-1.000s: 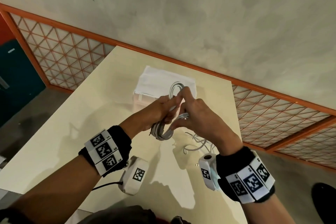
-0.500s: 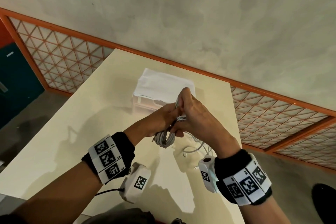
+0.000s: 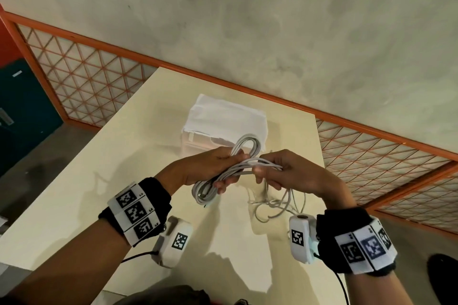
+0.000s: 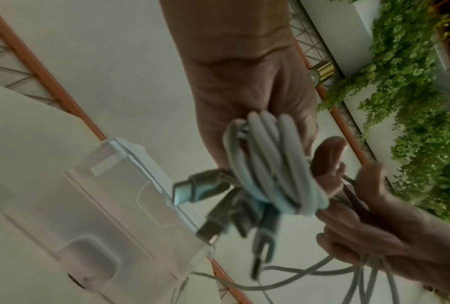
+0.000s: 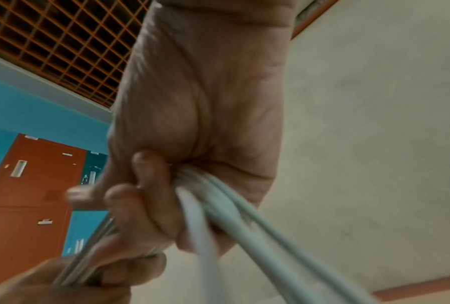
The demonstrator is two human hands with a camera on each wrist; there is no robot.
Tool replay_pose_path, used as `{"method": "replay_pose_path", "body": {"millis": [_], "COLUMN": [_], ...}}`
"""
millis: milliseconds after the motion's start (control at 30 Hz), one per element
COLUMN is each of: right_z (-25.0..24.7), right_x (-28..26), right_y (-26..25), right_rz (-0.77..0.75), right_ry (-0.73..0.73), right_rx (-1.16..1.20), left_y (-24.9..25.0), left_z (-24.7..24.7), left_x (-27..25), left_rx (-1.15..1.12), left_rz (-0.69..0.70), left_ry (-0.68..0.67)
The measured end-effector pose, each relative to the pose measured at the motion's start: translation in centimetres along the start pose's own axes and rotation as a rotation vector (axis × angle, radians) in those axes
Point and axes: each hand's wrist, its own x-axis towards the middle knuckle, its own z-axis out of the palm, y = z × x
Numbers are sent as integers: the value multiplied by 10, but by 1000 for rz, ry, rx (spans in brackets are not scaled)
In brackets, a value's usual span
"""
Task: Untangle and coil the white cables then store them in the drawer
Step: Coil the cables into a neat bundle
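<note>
My left hand [image 3: 224, 171] grips a coiled bundle of white cables [image 3: 238, 156] above the table; loops stick out above and below the fist. In the left wrist view the coil [image 4: 270, 164] fills the palm [image 4: 244, 86], and several plugs [image 4: 203, 189] hang from it. My right hand [image 3: 270, 169] pinches the loose white strands [image 3: 269, 163] that run off the coil, close beside the left hand. The right wrist view shows those strands [image 5: 218, 205] held between my curled fingers [image 5: 130, 197]. Slack cable [image 3: 275, 205] lies on the table below. The small translucent drawer unit [image 3: 198, 141] stands behind my hands.
A white cloth [image 3: 225, 116] covers the top of the drawer unit [image 4: 109, 205]. The cream table [image 3: 86, 193] ends at the right near an orange-framed lattice railing [image 3: 384, 156]. A grey wall rises behind. Teal and red lockers [image 5: 31, 185] stand off to the left.
My hands have drawn apart: the right hand pulled to the right, stretching the strands sideways from the coil, and a loop now stands up above my left hand.
</note>
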Motion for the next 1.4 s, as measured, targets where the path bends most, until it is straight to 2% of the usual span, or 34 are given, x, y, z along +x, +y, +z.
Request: {"method": "replay_pose_path", "body": {"millis": [233, 367, 433, 567, 667, 800, 867, 967, 1067, 1200, 1400], "right_z": [4, 7, 11, 16, 14, 10, 11, 12, 15, 15, 4], "right_x": [2, 1, 4, 13, 16, 19, 20, 24, 27, 27, 12], "right_y": [4, -1, -3, -7, -8, -9, -9, -6, -4, 1, 13], "right_rz": [-73, -115, -114, -56, -7, 59, 84, 111, 135, 190, 95], "right_ry": [127, 264, 314, 399, 448, 509, 508, 499, 526, 550, 425], "right_rx": [-4, 38, 35, 21, 84, 152, 152, 69, -145, -319, 153], "left_y": [-3, -8, -11, -11, -10, -9, -7, -5, -6, -7, 0], "left_z": [3, 4, 7, 16, 20, 15, 14, 19, 23, 21, 1], "left_x": [0, 6, 9, 12, 15, 13, 9, 6, 9, 8, -2], "left_rx": [11, -139, -122, 67, 76, -85, 26, 271, 406, 317, 117], "left_rz": [-36, -107, -133, -173, -178, -179, -141, -136, -163, -174, -68], "left_ry": [-54, -102, -97, -7, 34, -62, -61, 18, 37, 20, 40]}}
